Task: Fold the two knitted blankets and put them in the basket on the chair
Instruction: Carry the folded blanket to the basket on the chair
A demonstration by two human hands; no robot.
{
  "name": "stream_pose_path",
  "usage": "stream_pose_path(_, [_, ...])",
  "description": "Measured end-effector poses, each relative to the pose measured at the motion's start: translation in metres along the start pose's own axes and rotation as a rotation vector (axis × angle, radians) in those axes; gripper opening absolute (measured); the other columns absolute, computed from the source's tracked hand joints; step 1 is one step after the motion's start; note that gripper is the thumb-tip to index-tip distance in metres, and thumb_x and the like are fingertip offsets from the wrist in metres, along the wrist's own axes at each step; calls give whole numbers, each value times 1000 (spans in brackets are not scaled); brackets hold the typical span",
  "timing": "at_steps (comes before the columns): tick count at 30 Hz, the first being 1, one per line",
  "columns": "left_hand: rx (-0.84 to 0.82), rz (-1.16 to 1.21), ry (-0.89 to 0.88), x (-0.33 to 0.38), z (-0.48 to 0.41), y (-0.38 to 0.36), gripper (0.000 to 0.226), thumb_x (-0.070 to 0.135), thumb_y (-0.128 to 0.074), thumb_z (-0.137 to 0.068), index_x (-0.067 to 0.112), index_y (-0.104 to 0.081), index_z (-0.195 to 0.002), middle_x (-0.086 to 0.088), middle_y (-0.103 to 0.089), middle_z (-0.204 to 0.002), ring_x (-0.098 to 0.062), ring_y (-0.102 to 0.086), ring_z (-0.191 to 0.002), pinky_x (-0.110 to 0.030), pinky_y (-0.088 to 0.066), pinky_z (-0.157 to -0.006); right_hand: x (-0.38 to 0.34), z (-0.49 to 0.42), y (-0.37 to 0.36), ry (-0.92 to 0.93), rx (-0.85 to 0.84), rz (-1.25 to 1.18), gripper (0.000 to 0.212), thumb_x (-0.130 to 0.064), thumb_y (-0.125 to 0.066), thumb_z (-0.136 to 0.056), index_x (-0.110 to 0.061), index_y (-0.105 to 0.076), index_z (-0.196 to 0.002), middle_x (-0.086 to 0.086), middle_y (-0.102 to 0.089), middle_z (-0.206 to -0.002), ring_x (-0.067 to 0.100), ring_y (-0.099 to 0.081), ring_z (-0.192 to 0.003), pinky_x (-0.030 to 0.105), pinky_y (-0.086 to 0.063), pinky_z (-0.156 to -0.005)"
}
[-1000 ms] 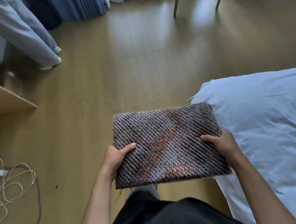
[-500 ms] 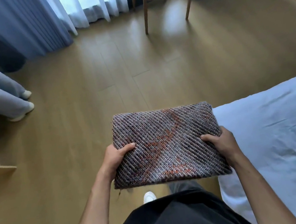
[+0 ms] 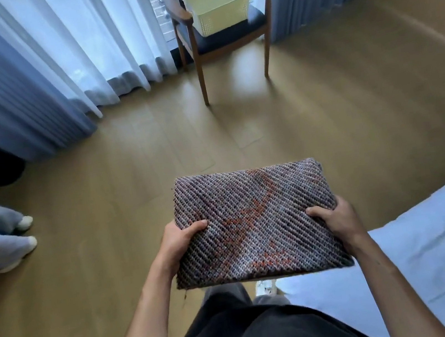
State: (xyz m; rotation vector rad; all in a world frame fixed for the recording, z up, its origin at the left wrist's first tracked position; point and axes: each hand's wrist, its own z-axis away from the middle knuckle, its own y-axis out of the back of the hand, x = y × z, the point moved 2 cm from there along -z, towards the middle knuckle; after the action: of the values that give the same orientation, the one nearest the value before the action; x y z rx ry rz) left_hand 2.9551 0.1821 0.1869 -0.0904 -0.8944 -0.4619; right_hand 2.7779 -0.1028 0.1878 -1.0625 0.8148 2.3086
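A folded knitted blanket, grey-brown with orange patches, is held flat in front of me above the floor. My left hand grips its left edge, thumb on top. My right hand grips its right edge the same way. A pale yellow plastic basket stands on the dark seat of a wooden armchair straight ahead by the window. The basket looks empty from here. No second blanket is in sight.
White and blue curtains hang behind and beside the chair. A bed with a light blue sheet is at my right. Another person's legs and white shoes are at the left edge. Bare wooden floor lies between me and the chair.
The view has turned and lifted toward the window; the chair and basket have come fully into sight and nearer. Both hands keep the same hold on the blanket.
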Motion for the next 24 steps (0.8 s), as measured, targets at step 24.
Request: stream_pose_path(24, [-112,-12,30,306,-373,-112,33,15,-78,-72,14,-64,-102,-4,-71,-99,-21,-69,-90,-36,-54,-84,-264,-379,-23,-72,51,-86,44,-11,-76,-71,-7,-58,-111,10,-68,-106,30,-66,-93,51,-53,-88])
